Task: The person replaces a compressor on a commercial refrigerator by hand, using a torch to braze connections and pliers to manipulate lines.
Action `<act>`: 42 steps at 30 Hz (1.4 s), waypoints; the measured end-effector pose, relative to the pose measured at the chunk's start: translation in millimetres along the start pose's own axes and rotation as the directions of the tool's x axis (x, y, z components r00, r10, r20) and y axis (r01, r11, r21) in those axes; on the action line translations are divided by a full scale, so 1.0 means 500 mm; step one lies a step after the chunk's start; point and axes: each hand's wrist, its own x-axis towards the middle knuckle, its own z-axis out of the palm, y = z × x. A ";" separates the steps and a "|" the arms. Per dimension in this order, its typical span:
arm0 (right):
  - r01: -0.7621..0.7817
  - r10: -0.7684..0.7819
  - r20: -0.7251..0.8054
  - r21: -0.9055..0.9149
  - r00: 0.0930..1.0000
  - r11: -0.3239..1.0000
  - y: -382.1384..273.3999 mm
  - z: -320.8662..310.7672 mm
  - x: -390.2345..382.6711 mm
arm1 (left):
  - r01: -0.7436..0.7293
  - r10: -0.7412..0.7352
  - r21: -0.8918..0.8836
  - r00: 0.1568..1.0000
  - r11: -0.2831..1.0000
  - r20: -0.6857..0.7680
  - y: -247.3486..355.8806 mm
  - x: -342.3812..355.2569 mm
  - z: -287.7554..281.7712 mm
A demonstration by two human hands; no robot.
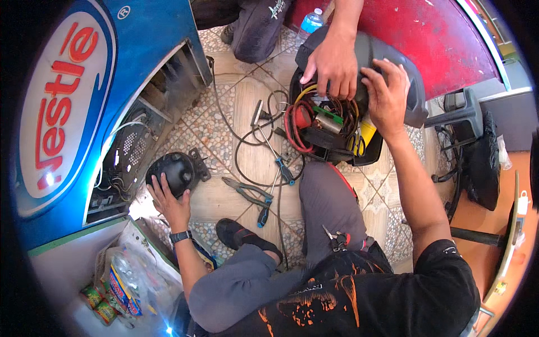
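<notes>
My left hand (170,203) lies with spread fingers on a black, rounded compressor (178,171) on the floor, beside the opening of a blue cabinet (147,42). My right hand (387,95) is raised over the right side of a black toolbox (370,160), near its dark lid (412,73). Its fingers are apart and slightly curled, with nothing visible in them. Inside the box are coiled red and brown hoses (296,126), a green-topped item (328,115) and a yellow item (368,133). Another person's hand (335,64) reaches down into the box from the far side.
Pliers (247,191), screwdrivers (264,213) and a black cable (238,160) lie on the tiled floor between my hands. A water bottle (310,23) stands behind the toolbox. Plastic bags and packets (126,281) fill the lower left. A red panel (404,28) rises at the back.
</notes>
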 end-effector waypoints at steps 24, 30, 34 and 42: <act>-0.953 0.844 0.481 -0.054 0.238 0.300 0.199 0.277 -0.548 | -0.351 0.342 -0.209 0.936 0.913 -0.079 0.128 0.085 -0.065; -0.991 0.945 0.303 -0.013 0.121 0.131 0.119 0.256 -0.444 | -0.377 0.486 -0.486 0.866 0.788 0.117 0.206 0.055 -0.055; -0.886 0.822 0.330 0.164 0.464 0.435 0.102 0.156 -0.464 | -0.389 0.571 -0.604 0.809 0.696 0.137 0.244 0.048 -0.062; -0.349 0.227 0.281 0.530 0.932 0.773 -0.193 -0.050 -0.177 | -0.162 0.659 -0.881 0.725 0.445 0.199 0.374 0.067 -0.137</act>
